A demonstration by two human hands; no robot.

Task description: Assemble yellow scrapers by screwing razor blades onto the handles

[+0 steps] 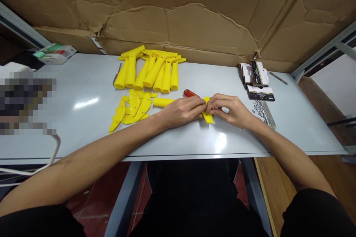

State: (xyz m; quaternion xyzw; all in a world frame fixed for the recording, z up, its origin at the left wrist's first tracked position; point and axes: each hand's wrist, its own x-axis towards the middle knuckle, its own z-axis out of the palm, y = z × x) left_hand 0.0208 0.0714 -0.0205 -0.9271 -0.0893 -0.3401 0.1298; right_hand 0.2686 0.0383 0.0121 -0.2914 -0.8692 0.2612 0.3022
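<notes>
My left hand (182,112) is closed around a yellow T-shaped plastic handle (163,102) lying sideways, its round grip pointing left. At the wide head (208,117) of this handle, the fingertips of my right hand (229,109) are pinched together. Whatever they hold is too small or too covered to make out. A thin greyish edge shows along the right side of the head. Just behind my left hand lies a screwdriver with a red handle (190,93), its far end hidden by the hand.
Several yellow T-shaped handles (151,70) lie at the back, with flat yellow plates (135,107) in front. On the right are small black-and-white boxes (258,77), loose metal screws (258,108) and a clear tray (268,114). Cardboard (172,26) walls the table's back. A white cable (57,144) hangs left.
</notes>
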